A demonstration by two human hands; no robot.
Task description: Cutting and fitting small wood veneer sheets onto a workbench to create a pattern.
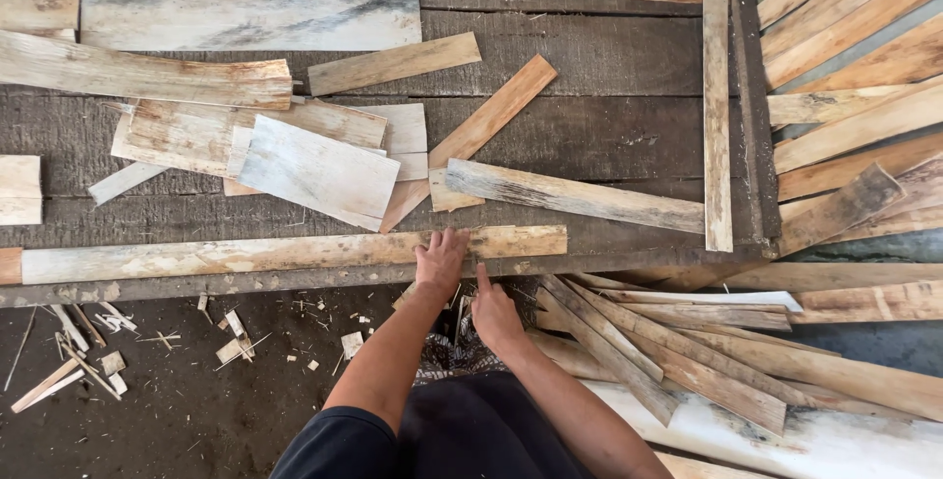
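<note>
— What are the hands doing, down at the lower middle of the frame?

— The left hand [439, 261] is lying flat, fingers spread, on the long pale plank [295, 253] that is running along the near edge of the dark workbench [609, 56]. It is pressing down rather than gripping, which looks like a way of keeping the plank from sliding.

— And the other?

— The right hand [494, 314] is sitting just below that edge, one finger pointing up and touching the bench lip beside the plank. It is holding nothing; the remaining fingers are loosely curled.

— Why is so much wood lying about?

— Short boards [314, 169] are overlapping in a heap at centre left, with a reddish strip [491, 115] leaning diagonally across them, seemingly tossed there rather than sorted. Longer slats [678, 351] are fanning out at lower right, within arm's reach. Chips and splinters [88, 351] are littering the dirt floor at lower left.
</note>
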